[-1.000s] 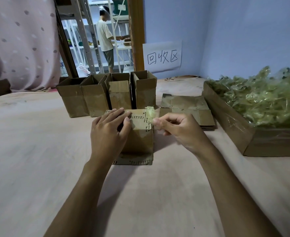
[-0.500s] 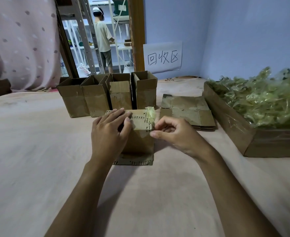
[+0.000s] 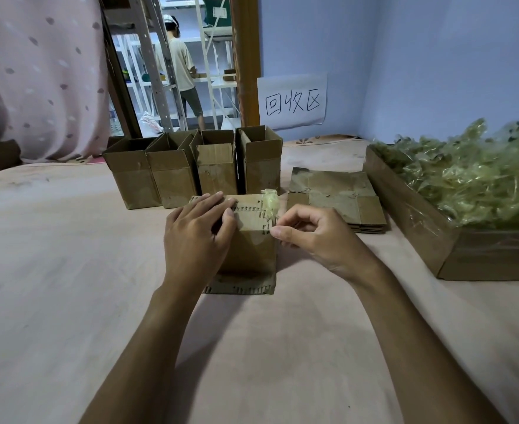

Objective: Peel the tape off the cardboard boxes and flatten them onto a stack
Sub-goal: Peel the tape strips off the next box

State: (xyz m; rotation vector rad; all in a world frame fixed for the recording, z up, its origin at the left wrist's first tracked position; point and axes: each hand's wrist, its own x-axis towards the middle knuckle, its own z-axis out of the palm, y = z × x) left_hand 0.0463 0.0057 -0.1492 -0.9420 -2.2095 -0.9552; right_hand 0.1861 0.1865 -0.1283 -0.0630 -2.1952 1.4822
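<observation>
The box (image 3: 249, 252) stands in the middle of the desk (image 3: 68, 270), and the left hand (image 3: 197, 237) presses flat on its top. The right hand (image 3: 316, 240) pinches the tape (image 3: 269, 202) at the box's top right edge, with the crumpled end sticking up just behind that grip. The flat stack (image 3: 337, 200) lies near, on the right.

1. We log the left hand (image 3: 197, 237) palm down, fingers nearly straight, pressing on top of the small brown cardboard box (image 3: 252, 255).
2. Right hand (image 3: 316, 237): fingers curled, thumb and forefinger tips drawn close at the box's upper right edge. We cannot tell whether they pinch anything.
3. Both bare forearms reach forward and converge.
</observation>
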